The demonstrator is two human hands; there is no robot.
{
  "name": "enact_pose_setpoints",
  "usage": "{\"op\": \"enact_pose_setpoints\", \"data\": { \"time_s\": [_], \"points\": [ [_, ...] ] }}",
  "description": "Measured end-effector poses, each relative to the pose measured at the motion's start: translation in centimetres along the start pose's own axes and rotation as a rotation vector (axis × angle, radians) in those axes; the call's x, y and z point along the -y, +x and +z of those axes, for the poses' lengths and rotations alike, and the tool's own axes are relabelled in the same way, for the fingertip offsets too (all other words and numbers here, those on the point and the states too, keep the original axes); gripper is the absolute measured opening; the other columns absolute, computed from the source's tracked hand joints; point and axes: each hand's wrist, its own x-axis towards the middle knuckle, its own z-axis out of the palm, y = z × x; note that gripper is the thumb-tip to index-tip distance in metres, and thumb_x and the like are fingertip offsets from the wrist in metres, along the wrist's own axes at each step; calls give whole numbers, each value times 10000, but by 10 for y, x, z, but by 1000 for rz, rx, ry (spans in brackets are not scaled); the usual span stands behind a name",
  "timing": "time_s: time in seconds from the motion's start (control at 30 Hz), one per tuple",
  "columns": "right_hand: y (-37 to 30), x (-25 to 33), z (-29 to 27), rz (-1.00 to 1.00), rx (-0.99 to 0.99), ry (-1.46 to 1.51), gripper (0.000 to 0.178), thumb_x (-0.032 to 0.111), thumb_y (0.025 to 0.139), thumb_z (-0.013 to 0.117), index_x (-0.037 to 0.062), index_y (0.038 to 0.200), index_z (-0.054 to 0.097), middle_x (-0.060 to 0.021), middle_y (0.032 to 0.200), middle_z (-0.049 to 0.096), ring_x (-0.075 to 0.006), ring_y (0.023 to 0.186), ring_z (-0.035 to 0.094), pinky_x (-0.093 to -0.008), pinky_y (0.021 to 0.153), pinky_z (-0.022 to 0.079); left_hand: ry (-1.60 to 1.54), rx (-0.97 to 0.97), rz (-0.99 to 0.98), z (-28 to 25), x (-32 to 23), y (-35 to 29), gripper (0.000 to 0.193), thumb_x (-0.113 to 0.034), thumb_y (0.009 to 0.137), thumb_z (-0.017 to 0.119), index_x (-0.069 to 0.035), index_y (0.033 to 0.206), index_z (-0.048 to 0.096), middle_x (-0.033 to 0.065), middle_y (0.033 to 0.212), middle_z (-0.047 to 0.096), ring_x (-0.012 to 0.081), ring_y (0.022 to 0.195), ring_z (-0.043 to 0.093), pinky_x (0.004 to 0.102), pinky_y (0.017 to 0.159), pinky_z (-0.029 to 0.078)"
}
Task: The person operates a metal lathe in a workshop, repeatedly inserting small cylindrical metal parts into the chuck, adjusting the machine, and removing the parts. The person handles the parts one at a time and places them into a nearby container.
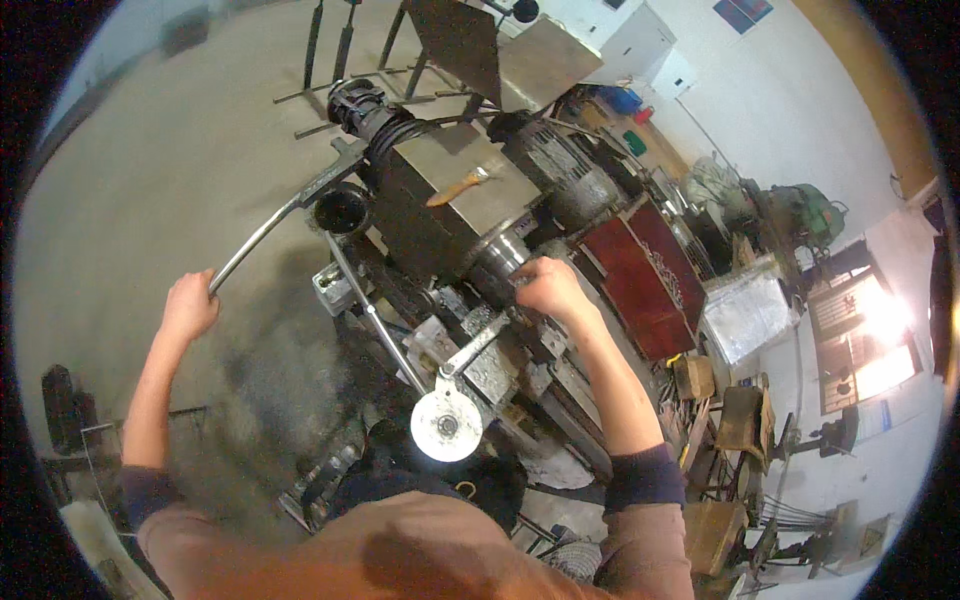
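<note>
My left hand [190,303] is closed round the end of a long metal lever [265,230], which runs up to the left side of a dark metal machine resembling a lathe. My right hand [550,288] is at the bright round spindle [503,250] on the machine's near end, its fingers curled against the front. Whatever lies in those fingers is hidden. On the flat top of the machine's headstock [440,150] rests a paintbrush [460,188] with a wooden handle. Below the spindle, a pale round handwheel [447,425] sits close in front of my body, untouched.
A slanting metal rod [372,310] runs toward the handwheel. Right of the machine are a motor [570,170] and a dark red panel [645,280]. Farther right stands a silvery box [748,315] among cluttered tools. Metal stands [400,50] rise behind; bare floor [200,150] spreads left.
</note>
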Motion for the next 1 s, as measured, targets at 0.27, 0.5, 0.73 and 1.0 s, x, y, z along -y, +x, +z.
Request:
{"op": "enact_pose_setpoints", "data": {
  "time_s": [0.27,0.5,0.73,1.0],
  "points": [
    [0,11,-7,28,-31,5,355,213,552,624,75,873,687,-193,836,635,-347,802,611,-404,736,491,371,-232,232,1,123,98,65,-47,640,580,-40,680,528,152,665,574,347,673,573,428,618,446],
    [-1,7,-1,30,0,33,350,192,570,614,90,897,690,-203,804,632,-335,770,622,-407,711,496,360,-219,216,4,114,103,84,-25,631,577,-51,671,507,148,664,576,340,651,568,436,582,433],
    [1,6,5,50,-26,-42,252,190,578,610,91,801,675,-158,741,634,-319,725,621,-403,669,497,422,-326,320,-5,146,129,113,-20,644,572,-59,702,483,127,642,549,321,639,567,437,570,434],
    [1,2,4,-12,-83,-61,322,235,564,608,127,852,703,-162,781,636,-331,790,599,-416,709,489,425,-218,60,14,156,159,78,-43,674,585,-53,749,569,156,738,607,323,719,603,421,645,476]
  ]
}}
